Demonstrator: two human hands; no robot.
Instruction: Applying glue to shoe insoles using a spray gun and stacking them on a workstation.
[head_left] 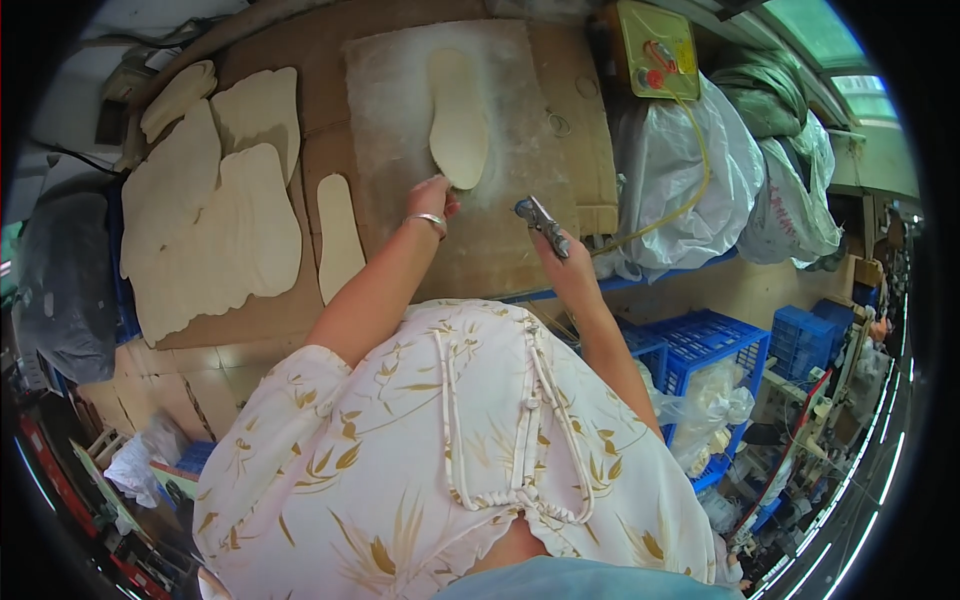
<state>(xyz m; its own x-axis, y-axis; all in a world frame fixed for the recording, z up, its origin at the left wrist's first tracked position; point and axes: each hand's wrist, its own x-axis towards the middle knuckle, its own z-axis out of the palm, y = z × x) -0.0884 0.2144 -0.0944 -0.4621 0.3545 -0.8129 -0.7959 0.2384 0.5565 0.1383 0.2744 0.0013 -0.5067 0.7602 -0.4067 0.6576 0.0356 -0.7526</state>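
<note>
Stack of cream cut-out sheets (205, 230) lies at the workbench's (560, 80) left edge, one loose insole (340, 238) beside it. Left hand (432, 197) presses fingertips on the heel of a cream insole (458, 115) lying on the white-dusted board (400, 110) at centre. Right hand (560, 262), closed, grips a metal spray gun (541, 224) near the front edge; its yellow hose (690, 190) runs right.

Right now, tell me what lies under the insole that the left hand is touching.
The insole lies on a pale, whitish-coated sheet set on the brown cardboard-covered table. The left hand touches its near end. What is directly beneath the insole is covered.
</note>
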